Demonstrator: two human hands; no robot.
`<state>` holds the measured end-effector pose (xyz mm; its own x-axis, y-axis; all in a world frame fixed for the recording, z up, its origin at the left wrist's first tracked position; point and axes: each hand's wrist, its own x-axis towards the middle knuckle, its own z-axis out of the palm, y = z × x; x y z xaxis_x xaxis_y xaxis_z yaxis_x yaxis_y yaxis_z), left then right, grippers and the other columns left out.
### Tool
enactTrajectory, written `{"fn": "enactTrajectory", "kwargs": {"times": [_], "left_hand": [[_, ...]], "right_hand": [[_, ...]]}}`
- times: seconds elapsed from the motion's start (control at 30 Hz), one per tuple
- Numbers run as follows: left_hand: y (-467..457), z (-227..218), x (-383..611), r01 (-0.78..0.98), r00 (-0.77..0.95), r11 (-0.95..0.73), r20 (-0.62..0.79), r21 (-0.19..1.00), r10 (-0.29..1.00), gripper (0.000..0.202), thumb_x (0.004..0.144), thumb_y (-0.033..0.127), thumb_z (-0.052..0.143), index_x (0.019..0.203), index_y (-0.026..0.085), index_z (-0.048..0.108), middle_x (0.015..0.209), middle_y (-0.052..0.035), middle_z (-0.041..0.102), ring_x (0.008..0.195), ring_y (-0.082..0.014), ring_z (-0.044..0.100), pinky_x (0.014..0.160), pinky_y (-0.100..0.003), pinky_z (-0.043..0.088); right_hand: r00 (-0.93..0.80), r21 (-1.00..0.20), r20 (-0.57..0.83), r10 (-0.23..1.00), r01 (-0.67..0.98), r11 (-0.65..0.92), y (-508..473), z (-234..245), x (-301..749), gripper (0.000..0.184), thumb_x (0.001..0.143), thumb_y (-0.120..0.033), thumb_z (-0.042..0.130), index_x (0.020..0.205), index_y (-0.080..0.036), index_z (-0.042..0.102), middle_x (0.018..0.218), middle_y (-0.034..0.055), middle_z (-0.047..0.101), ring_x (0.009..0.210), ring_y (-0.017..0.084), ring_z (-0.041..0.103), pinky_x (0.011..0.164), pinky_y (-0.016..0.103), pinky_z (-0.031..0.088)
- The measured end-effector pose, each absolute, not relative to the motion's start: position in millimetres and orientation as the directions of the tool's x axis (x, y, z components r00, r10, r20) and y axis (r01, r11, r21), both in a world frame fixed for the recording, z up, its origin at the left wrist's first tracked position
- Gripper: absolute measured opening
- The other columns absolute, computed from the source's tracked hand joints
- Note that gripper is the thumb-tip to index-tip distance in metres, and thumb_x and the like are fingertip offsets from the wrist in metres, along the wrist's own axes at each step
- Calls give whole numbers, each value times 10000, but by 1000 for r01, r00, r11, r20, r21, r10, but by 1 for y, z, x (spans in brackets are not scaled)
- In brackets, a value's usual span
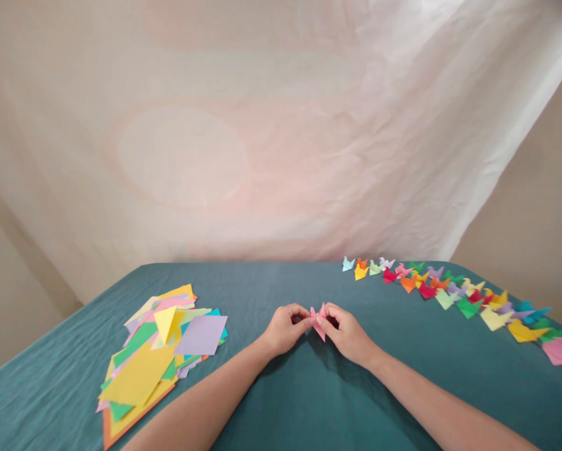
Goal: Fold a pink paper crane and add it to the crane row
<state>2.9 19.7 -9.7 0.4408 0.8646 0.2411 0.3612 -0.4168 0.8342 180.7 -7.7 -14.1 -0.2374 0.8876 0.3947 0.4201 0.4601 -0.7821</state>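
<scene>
Between my two hands, over the middle of the table, is a small pink origami bird (320, 333) with two narrow points sticking up and one pointing down. My left hand (287, 327) pinches its left side between thumb and fingers. On its other side, my right hand (344, 331) grips it the same way, thumb in front. The fingertips hide part of the folded paper.
At left lies a loose pile of coloured paper sheets (140, 373), a lilac square (202, 335) on top. Rows of finished origami birds (468, 307) run along the right side of the green-clothed table (281, 401). A pale cloth (281, 138) hangs behind.
</scene>
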Motion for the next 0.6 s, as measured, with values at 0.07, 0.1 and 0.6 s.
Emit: {"fn": "enactTrajectory", "kwargs": {"times": [0.07,0.1,0.6], "left_hand": [[19,-10,3,366,437,-420,246,830,865,263,814,377,561,796,134,661,762,-33,657,676,-131,568,635,-215,428],[19,-10,4,369,435,-422,248,828,866,260,814,374,561,792,136,662,761,-32,657,678,-131,568,639,-215,428],[16,-7,5,401,416,-445,274,801,867,177,791,321,590,820,160,656,814,-21,668,743,-134,597,668,-214,440]], "right_hand": [[-237,-782,397,887,418,462,-8,-14,180,252,873,-284,461,641,-186,478,679,-14,466,627,129,455,604,244,370],[-235,-783,398,887,417,462,-8,-14,180,254,872,-284,463,638,-186,478,676,-14,465,626,129,455,603,245,370],[-168,-767,470,867,408,495,-10,-11,178,249,875,-282,476,647,-184,506,709,3,501,657,138,487,632,250,389]]}}
